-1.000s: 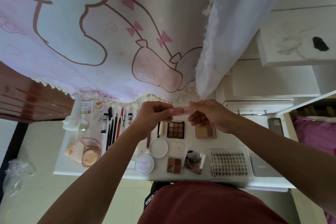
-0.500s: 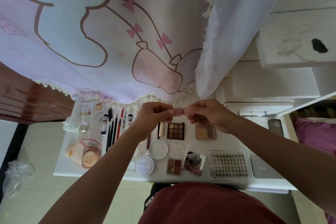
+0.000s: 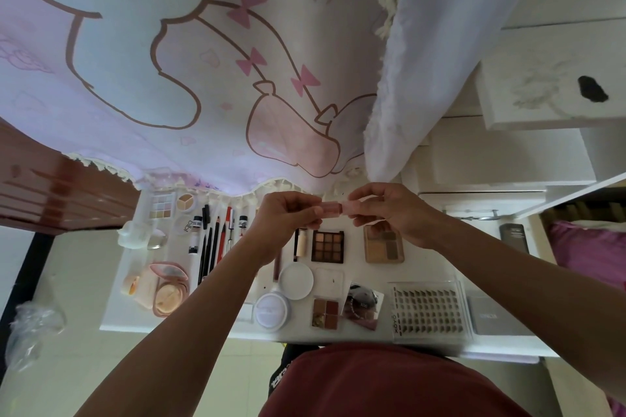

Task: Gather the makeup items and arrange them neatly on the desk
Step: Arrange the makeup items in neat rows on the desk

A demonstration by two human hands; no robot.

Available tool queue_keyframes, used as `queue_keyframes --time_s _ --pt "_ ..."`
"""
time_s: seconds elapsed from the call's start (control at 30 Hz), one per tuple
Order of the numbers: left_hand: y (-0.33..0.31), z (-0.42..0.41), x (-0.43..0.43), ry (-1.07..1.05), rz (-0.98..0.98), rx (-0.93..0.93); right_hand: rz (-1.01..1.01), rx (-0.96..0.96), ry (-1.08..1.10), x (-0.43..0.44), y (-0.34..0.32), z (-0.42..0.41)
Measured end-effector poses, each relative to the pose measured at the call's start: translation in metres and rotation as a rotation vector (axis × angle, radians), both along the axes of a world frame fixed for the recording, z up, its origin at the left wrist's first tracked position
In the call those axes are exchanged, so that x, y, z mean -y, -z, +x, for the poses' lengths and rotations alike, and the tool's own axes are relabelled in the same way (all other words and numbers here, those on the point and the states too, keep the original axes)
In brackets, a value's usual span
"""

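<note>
From the head view, both hands were raised above the far edge of the white desk, meeting over a small pink tube. The left hand pinched one end between its fingertips and the right hand pinched the other, so the tube lay level between them, clear of the desktop.

Beneath them the makeup lay in rows. I counted two eyeshadow palettes side by side near the middle: one dark nine-pan palette and one tan palette. Toward the near edge were two round white lids or jars, touching each other, one small four-pan palette, and one clear tray of lashes. Near the left edge sat one open pink compact, and beside it a row of dark and red pencils (too tightly packed for a sure count). A pale palette lay at the far left corner.
</note>
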State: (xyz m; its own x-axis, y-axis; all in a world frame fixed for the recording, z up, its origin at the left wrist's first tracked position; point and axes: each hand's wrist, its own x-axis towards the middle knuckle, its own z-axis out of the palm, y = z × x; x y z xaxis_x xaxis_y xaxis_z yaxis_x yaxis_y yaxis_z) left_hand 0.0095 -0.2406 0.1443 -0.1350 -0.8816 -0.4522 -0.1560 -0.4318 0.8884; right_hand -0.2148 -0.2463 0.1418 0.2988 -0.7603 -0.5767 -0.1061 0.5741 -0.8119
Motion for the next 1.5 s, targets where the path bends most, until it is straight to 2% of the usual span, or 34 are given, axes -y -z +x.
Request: queue_keyframes --time_s 0.2,0.47,0.67,0.83,1.0,1.5 --pt "-0.0005 -0.0019 0.0010 0.005 0.003 -0.011 0.072 0.002 0.017 0.0005 0.0021 0.0019" --pt "0.0028 -0.0006 -0.0010 0.001 0.018 0.005 -0.006 0.025 0.038 0.0010 0.0030 0.0010" --pt "0.0031 -0.0011 0.0003 -0.007 0.013 -0.017 0.058 -0.033 0.022 0.0015 0.0027 0.0010" --pt "0.0029 -0.0003 -0.0004 -0.006 0.013 -0.021 0.022 -0.002 -0.014 0.0019 0.0019 -0.0013" --pt "0.0024 -0.0010 -0.0001 0.008 0.029 -0.035 0.103 -0.006 0.021 0.0006 0.0022 0.0022" --pt "0.0025 -0.0061 -0.0032 -0.028 0.074 -0.105 -0.093 -0.023 0.052 0.0032 0.0049 -0.0064"
